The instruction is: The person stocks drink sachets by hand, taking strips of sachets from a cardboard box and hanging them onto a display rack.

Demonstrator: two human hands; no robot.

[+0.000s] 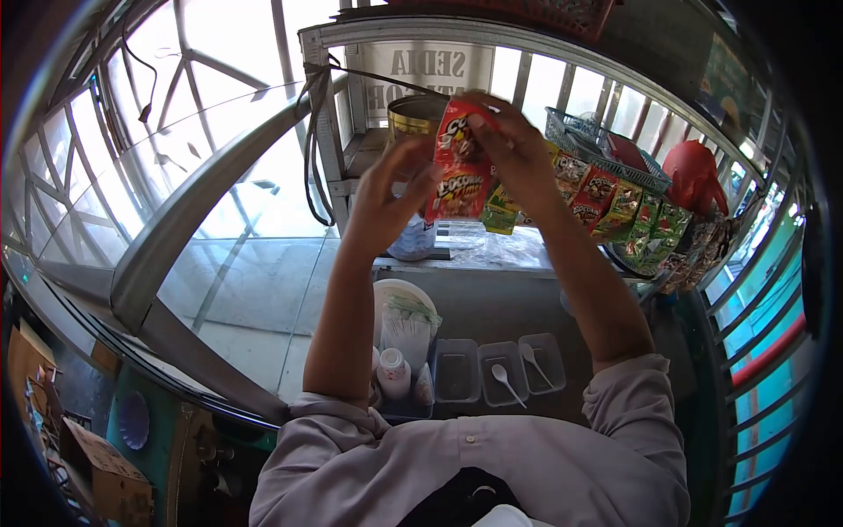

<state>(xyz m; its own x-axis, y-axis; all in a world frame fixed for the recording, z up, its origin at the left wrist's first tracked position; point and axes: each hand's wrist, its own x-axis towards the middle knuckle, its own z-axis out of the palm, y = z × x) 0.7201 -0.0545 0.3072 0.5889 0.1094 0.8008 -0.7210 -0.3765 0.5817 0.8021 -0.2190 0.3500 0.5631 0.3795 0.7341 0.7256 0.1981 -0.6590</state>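
A strip of joined red sachets (463,162) with yellow and white lettering hangs in front of me at chest height. My right hand (520,149) pinches its upper part, the thumb lying over the front. On the other side, my left hand (397,186) has its thumb and fingers closed at the strip's left edge, around the join between the sachets. Just behind my left hand stands a gold tin (413,114). More hanging sachets (597,195), red, green and yellow, are behind my right forearm.
Below my arms are clear plastic trays (457,371), a white spoon (504,379), white cups (392,373) and a white tub (399,294). A blue basket (606,145) and a red plastic bag (694,176) are at the right. A metal frame post (211,184) rises at the left.
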